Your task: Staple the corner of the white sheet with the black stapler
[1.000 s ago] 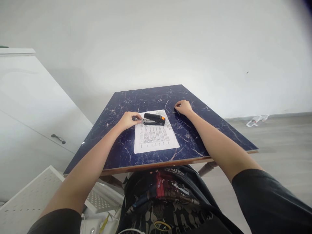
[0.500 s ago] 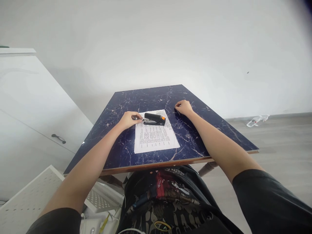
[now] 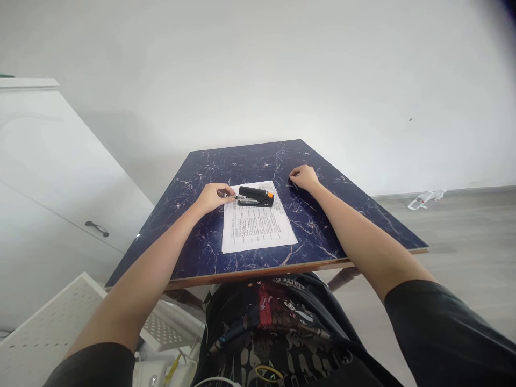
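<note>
On printed sheets of paper (image 3: 253, 228) lies a black stapler (image 3: 256, 196) with an orange patch at its right end. Its jaws point left and stand apart, with a metal strip between them. At the jaw end is my left hand (image 3: 212, 198), thumb and fingers pinched together over the paper's left edge; a small dark or metallic bit shows at the fingertips, too small to name. My right hand (image 3: 305, 177) rests on the tabletop, beyond the paper's upper right corner. Its fingers are curled in and pressed together, and what they hold, if anything, is hidden.
The dark blue marble-patterned table (image 3: 242, 161) has a wooden front edge close to my body. A white cabinet (image 3: 52, 177) stands at left, above a white perforated rack (image 3: 48, 317). A clear plastic item (image 3: 426, 200) lies on the floor by the wall at right.
</note>
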A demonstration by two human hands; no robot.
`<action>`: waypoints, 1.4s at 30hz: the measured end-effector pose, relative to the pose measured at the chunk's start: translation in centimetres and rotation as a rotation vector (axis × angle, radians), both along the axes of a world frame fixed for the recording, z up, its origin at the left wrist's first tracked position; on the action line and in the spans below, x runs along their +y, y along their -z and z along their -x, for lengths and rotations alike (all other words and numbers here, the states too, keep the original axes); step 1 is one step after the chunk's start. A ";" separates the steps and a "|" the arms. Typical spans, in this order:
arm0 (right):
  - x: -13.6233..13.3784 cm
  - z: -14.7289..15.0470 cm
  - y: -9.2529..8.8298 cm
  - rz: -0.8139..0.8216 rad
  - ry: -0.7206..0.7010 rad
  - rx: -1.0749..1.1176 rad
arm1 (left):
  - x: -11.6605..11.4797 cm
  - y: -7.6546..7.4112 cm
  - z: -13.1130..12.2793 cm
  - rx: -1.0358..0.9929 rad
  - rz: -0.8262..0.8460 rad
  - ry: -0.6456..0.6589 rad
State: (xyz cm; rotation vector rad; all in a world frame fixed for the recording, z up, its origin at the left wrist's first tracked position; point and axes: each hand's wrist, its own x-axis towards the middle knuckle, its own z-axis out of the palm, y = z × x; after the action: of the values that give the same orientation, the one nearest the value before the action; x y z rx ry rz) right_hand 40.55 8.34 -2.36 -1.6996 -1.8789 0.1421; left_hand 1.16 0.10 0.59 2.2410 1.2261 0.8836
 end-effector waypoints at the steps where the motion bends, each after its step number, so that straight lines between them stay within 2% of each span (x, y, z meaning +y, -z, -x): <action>1: 0.0 0.0 0.0 0.001 0.001 0.000 | 0.0 0.0 0.0 0.006 0.006 0.001; 15: -0.1 0.1 -0.2 0.007 -0.019 0.001 | -0.2 -0.5 0.2 0.117 0.068 0.020; 20: -0.8 0.7 -0.8 -0.079 -0.046 0.022 | 0.0 -1.0 1.5 0.103 0.036 0.050; 21: -1.1 1.0 -1.0 -0.099 -0.086 0.053 | 0.1 -1.0 1.8 0.100 0.021 0.038; 23: -1.9 1.6 -1.7 -0.074 -0.267 0.142 | 0.3 -0.9 2.2 0.107 -0.006 0.009; 27: -3.6 2.8 -3.0 0.179 -0.773 0.224 | 0.3 -0.6 2.1 0.116 0.004 0.020; 29: -4.2 3.2 -3.3 0.263 -0.897 0.212 | 0.2 -0.6 1.9 0.113 0.012 0.026; 34: -4.6 3.6 -3.3 0.345 -0.987 0.183 | 0.1 -0.4 1.8 0.092 0.001 -0.013; 42: -4.9 3.8 -3.3 0.345 -0.962 0.163 | -0.1 0.2 0.3 0.057 -0.002 0.031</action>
State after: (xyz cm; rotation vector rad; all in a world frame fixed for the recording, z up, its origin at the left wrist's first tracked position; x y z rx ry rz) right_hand 36.72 3.42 0.94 -0.7777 -2.4721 0.9860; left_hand 0.81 0.05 0.36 2.2944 1.2130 0.8153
